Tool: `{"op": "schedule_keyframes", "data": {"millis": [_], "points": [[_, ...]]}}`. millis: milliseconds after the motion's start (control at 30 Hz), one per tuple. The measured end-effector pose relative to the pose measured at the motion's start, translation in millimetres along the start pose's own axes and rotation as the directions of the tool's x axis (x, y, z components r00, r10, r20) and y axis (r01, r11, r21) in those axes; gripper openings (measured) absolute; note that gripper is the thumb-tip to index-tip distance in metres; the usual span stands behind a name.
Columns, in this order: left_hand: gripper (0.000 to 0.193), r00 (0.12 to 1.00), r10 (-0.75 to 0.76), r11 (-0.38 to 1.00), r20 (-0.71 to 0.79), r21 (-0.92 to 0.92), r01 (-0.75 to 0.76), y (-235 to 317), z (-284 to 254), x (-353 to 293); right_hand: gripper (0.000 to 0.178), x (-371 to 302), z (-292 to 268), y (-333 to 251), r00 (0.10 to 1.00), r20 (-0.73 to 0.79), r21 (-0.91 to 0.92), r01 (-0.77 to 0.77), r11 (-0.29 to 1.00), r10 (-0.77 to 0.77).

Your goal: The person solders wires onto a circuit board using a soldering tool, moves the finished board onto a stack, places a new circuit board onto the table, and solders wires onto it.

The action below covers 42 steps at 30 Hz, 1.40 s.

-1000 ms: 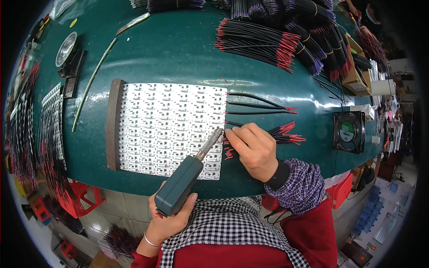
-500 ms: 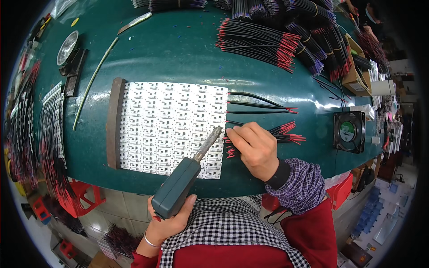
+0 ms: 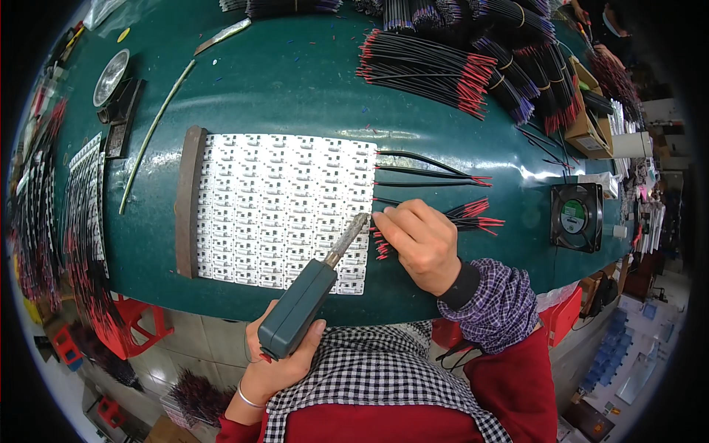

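Note:
My left hand is wrapped round a soldering iron with a dark green body. Its metal tip reaches the right edge of a white circuit board panel, covered with rows of small components. Close beside that tip, my right hand pinches the end of a thin wire against the panel's edge; the fingers hide most of it. Further up the same edge, several black wires with red ends stick out to the right. A loose bunch of black and red wires lies partly behind my right hand.
A brown bar lies along the panel's left edge. Wire bundles fill the far right of the green table, and a black fan stands at the right. Wired strips hang over the left side, near a metal dish.
The soldering iron has shifted slightly to the right, its tip now closer to my right fingertips. My right hand has hardly moved, still pinching at the panel's edge.

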<state>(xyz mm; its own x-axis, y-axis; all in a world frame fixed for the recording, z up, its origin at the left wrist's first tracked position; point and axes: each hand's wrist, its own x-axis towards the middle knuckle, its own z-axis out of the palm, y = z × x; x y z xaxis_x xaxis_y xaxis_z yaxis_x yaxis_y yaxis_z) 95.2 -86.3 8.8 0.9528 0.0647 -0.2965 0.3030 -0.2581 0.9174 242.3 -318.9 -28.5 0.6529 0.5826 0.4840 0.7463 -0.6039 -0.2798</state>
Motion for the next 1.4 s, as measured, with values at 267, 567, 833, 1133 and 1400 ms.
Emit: {"op": "schedule_keyframes", "data": {"millis": [267, 567, 833, 1133, 1400], "points": [[0.022, 1.000, 0.022, 1.000, -0.001, -0.009, -0.022, -1.6, -1.1, 2.9, 0.026, 0.3, 0.0, -0.4, 0.999, 0.007, -0.042, 0.045, 0.998, -0.045], [0.020, 0.999, 0.029, 0.999, -0.021, -0.020, -0.029, 0.7, -0.2, 2.8, 0.025, 1.8, -1.1, -2.0, 0.999, 0.005, -0.052, 0.043, 0.998, -0.043], [0.016, 0.998, 0.063, 0.998, -0.010, 0.001, -0.063, 0.3, 4.0, 7.0, 0.025, 3.0, -0.4, -2.1, 0.999, 0.003, -0.058, 0.044, 0.997, -0.044], [0.017, 0.998, 0.058, 0.998, -0.029, 0.018, -0.057, -6.8, 0.8, 0.3, 0.024, 3.3, -1.2, -3.1, 0.999, 0.007, -0.066, 0.045, 0.997, -0.044], [0.020, 0.993, 0.112, 0.992, -0.027, 0.057, -0.111, -5.4, -1.1, 1.0, 0.025, 2.7, -1.5, -4.1, 0.999, 0.010, -0.085, 0.047, 0.995, -0.046]]}}
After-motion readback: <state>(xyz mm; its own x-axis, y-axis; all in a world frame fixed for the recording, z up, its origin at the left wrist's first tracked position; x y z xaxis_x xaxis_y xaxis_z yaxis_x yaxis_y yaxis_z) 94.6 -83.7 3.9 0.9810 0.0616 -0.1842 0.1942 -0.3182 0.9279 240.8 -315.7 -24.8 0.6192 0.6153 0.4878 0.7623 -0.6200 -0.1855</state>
